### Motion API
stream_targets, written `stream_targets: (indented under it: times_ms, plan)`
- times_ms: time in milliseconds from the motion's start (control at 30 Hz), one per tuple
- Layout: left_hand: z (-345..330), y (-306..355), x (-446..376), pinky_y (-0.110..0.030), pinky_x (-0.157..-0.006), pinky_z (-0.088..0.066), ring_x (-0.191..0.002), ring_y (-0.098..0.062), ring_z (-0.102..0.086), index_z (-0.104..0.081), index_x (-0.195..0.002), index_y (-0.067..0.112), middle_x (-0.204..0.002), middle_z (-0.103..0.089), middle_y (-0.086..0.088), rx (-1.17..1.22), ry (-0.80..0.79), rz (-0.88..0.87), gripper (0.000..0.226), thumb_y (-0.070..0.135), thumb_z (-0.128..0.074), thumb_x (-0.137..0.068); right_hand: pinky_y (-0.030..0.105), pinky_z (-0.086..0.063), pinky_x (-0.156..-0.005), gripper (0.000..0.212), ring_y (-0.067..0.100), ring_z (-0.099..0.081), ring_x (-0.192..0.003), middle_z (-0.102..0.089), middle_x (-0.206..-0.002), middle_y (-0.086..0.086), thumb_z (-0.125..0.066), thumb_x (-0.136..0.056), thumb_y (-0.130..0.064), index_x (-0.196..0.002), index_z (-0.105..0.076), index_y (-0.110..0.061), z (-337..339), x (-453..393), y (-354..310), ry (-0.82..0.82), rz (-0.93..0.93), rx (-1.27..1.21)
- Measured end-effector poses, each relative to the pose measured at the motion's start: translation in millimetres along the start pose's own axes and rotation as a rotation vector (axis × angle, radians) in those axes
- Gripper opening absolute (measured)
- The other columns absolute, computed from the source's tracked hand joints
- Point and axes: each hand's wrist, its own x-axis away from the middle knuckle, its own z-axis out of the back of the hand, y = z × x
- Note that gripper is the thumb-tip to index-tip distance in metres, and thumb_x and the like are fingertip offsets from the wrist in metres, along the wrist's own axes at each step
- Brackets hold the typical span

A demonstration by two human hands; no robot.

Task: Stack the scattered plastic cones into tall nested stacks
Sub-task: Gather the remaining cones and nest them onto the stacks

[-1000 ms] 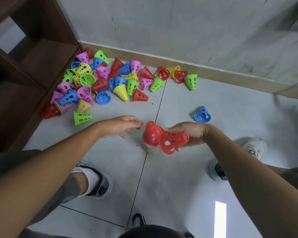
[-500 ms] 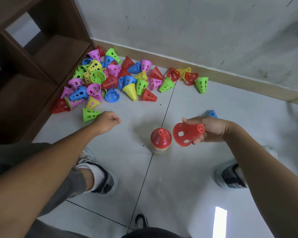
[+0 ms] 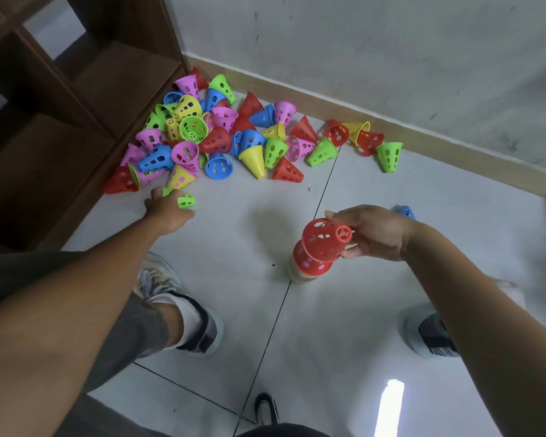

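1. Right hand (image 3: 375,233) pinches a red cone (image 3: 323,239), tilted over the nested stack (image 3: 308,268) on the floor.
2. Left hand (image 3: 167,209) has its fingers curled round a green cone (image 3: 186,201) at the pile's (image 3: 221,137) near edge.

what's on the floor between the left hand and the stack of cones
Nothing: in the head view the stretch from the left hand to the stack is bare grey tile, crossed only by a shadow.

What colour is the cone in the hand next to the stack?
Red. The right hand holds the red cone over the stack, seen in the head view.
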Motion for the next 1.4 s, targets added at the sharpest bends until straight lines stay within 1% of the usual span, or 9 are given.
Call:
stream_targets:
  times_ms: [133,267,400,733,833,967,1133,1233,1400]
  plan:
    - [-1,-5,-7,-0.041,-0.108,-0.036,-0.129,-0.044,-0.038,-0.048,-0.141,0.023,-0.147,-0.029,-0.02,0.064,-0.026,0.022,0.063,0.042,-0.071,-0.086,0.027,-0.058,-0.06,0.044,0.022,-0.062,-0.085,-0.064,-0.108,0.013,-0.065,-0.093,-0.036,-0.119,-0.064,-0.001,-5,-8,8,0.081,-0.034,0.011]
    - [-2,-14,-17,-0.041,-0.095,-0.052,-0.112,-0.038,-0.058,-0.06,-0.129,0.019,-0.132,-0.052,-0.02,0.218,-0.03,0.015,0.07,0.05,-0.076,-0.069,0.026,-0.056,-0.06,0.041,0.02,-0.064,-0.075,-0.065,-0.101,0.012,-0.064,-0.094,-0.037,-0.113,-0.066,-0.001,-7,-13,12,0.123,-0.051,0.117]
    - [-2,-5,-14,-0.03,-0.083,-0.045,-0.108,-0.036,-0.061,-0.065,-0.124,0.002,-0.12,-0.064,-0.02,0.336,0.021,-0.013,0.04,0.019,-0.072,-0.088,0.032,-0.059,-0.065,0.04,0.029,-0.071,-0.082,-0.067,-0.109,0.016,-0.063,-0.095,-0.04,-0.106,-0.066,-0.001,-5,-18,16,0.161,-0.08,0.191]
    - [-20,23,-4,-0.031,-0.074,-0.044,-0.09,-0.036,-0.063,-0.07,-0.081,0.013,-0.097,-0.069,-0.019,0.431,-0.015,-0.104,0.007,0.015,-0.077,-0.082,0.042,-0.06,-0.082,0.035,0.027,-0.067,-0.096,-0.066,-0.112,0.01,-0.058,-0.099,-0.034,-0.116,-0.063,-0.004,42,-54,49,0.467,-0.086,0.279]
    - [-21,49,6,-0.039,-0.08,-0.05,-0.102,-0.035,-0.064,-0.064,-0.082,0.02,-0.106,-0.069,-0.018,0.499,-0.099,-0.133,0.032,0.038,-0.087,-0.068,0.041,-0.053,-0.094,0.037,0.03,-0.062,-0.106,-0.062,-0.125,0.013,-0.059,-0.096,-0.035,-0.125,-0.061,-0.013,70,-64,69,0.656,-0.057,0.496]
    - [-19,93,24,-0.04,-0.082,-0.052,-0.089,-0.016,-0.061,-0.056,-0.101,0.017,-0.098,-0.065,-0.002,0.571,-0.207,-0.204,0.083,0.069,-0.082,-0.042,0.036,-0.029,-0.108,0.044,0.034,-0.042,-0.128,-0.042,-0.141,0.018,-0.06,-0.095,-0.036,-0.136,-0.052,-0.022,102,-64,99,0.822,-0.08,0.721]
    - [-11,144,57,-0.038,-0.091,-0.05,-0.095,-0.012,-0.058,-0.045,-0.111,0.019,-0.107,-0.06,0.002,0.545,-0.334,-0.301,0.092,0.07,-0.08,-0.043,0.04,-0.036,-0.099,0.05,0.037,-0.043,-0.117,-0.047,-0.132,0.018,-0.059,-0.093,-0.024,-0.138,-0.041,-0.033,127,-63,122,0.865,-0.007,0.587]
    - [-5,167,78,-0.033,-0.081,-0.05,-0.099,-0.009,-0.055,-0.04,-0.113,0.021,-0.113,-0.053,0.005,0.575,-0.398,-0.371,0.089,0.067,-0.077,-0.047,0.046,-0.049,-0.092,0.064,0.039,-0.056,-0.104,-0.057,-0.128,0.017,-0.062,-0.092,-0.023,-0.146,-0.03,-0.033,131,-63,117,0.818,0.023,0.502]
    - [11,192,107,-0.033,-0.079,-0.045,-0.103,-0.012,-0.058,-0.039,-0.126,0.027,-0.111,-0.058,0.003,0.7,-0.586,-0.419,0.09,0.058,-0.079,-0.052,0.049,-0.049,-0.098,0.079,0.031,-0.054,-0.115,-0.049,-0.142,0.012,-0.068,-0.091,-0.022,-0.155,-0.023,-0.022,137,-70,110,0.737,0.083,0.316]
